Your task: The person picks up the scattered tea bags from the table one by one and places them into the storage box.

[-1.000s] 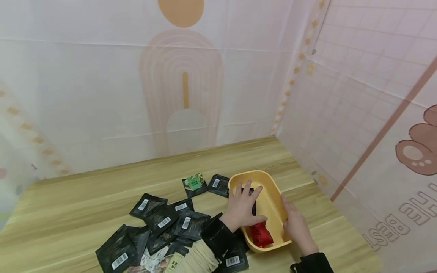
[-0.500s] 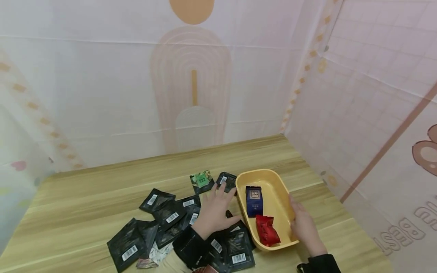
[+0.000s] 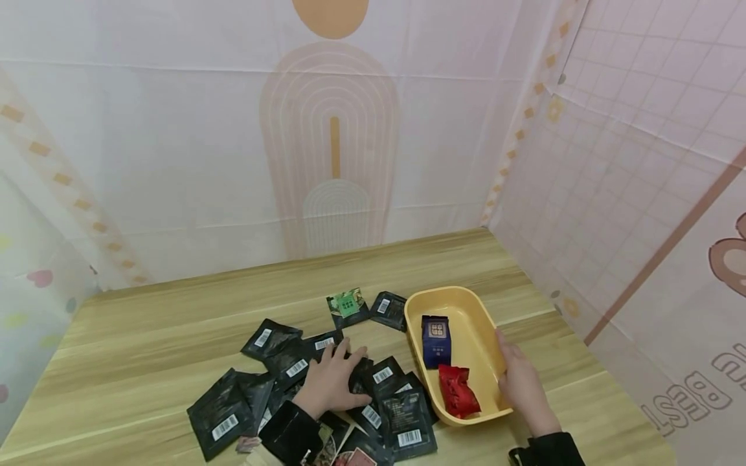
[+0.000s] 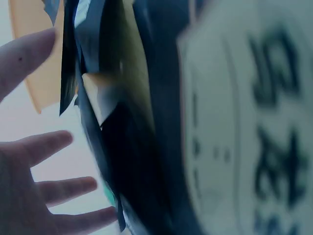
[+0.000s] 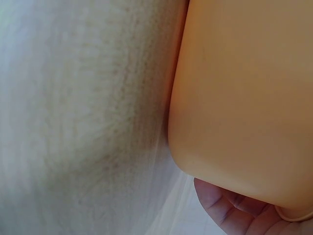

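In the head view my left hand (image 3: 333, 382) hovers with spread fingers over a pile of flat black packets (image 3: 409, 414), several showing white barcode labels. Its fingers (image 4: 54, 147) also look spread in the left wrist view, close to dark packet edges and holding nothing. On the right, my right hand (image 3: 524, 388) grips the side of a yellow plastic tub (image 3: 474, 336). The right wrist view shows curled fingers (image 5: 234, 213) at the tub's rim. Inside the tub lie a blue sachet (image 3: 436, 343) and a crumpled red sachet (image 3: 459, 391).
A packet with a green label (image 3: 348, 307) and another black packet (image 3: 388, 310) lie behind the pile, left of the tub. The wood-grain table (image 3: 175, 323) meets a printed white cloth backdrop (image 3: 204, 162) behind and another on the right.
My left hand has moved left from over the tub to the packet pile, uncovering the blue sachet. My right hand stays at the tub's side. The head view has shifted slightly.
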Motion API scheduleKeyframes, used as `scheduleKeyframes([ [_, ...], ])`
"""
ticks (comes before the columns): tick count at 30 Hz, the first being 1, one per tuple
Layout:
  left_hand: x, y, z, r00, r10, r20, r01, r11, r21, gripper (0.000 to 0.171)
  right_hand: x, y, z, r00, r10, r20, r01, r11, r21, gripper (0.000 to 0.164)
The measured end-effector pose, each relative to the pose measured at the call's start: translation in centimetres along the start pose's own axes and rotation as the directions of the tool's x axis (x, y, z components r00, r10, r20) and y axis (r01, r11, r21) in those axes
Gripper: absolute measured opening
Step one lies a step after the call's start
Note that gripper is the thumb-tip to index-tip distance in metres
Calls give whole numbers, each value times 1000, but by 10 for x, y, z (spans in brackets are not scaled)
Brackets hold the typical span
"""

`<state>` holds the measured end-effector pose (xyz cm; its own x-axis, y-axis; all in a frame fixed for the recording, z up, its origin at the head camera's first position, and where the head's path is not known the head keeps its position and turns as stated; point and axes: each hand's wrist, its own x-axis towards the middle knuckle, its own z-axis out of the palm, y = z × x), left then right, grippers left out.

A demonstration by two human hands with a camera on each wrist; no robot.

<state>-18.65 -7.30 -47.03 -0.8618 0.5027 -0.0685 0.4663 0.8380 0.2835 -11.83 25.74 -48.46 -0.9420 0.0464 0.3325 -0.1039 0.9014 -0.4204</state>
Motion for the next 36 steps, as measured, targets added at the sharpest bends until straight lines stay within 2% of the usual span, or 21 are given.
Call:
scheduleKeyframes([
  [4,2,-1,3,999,3,45,-4,1000,27,73,0,0,-1,1000,7,8,-7,1000,6,73],
  [8,6,0,7,999,-5,33,1,995,96,66,-1,1,-1,1000,11,19,-11,1000,8,74],
  [12,10,0,14,1000,2,-31,2,992,123,52,-1,2,0,1000,10,14,-10,1000,10,73],
  [19,13,-1,20,991,-6,-135,15,998,66,30,-1,1,0,1000,-2,-6,2,1000,16,73],
  [25,9,0,11,980,2,-198,15,997,81,28,0,3,0,1000,-8,-8,9,1000,18,73],
  [28,9,7,2,975,17,-222,0,997,77,27,0,3,0,1000,-4,-5,4,1000,18,74],
  [33,13,32,-18,961,86,-261,-71,995,64,30,0,2,0,1000,-8,-11,8,1000,11,73],
  [36,18,53,-28,956,149,-251,-128,987,101,35,0,1,1,1000,-12,-15,12,1000,10,73],
])
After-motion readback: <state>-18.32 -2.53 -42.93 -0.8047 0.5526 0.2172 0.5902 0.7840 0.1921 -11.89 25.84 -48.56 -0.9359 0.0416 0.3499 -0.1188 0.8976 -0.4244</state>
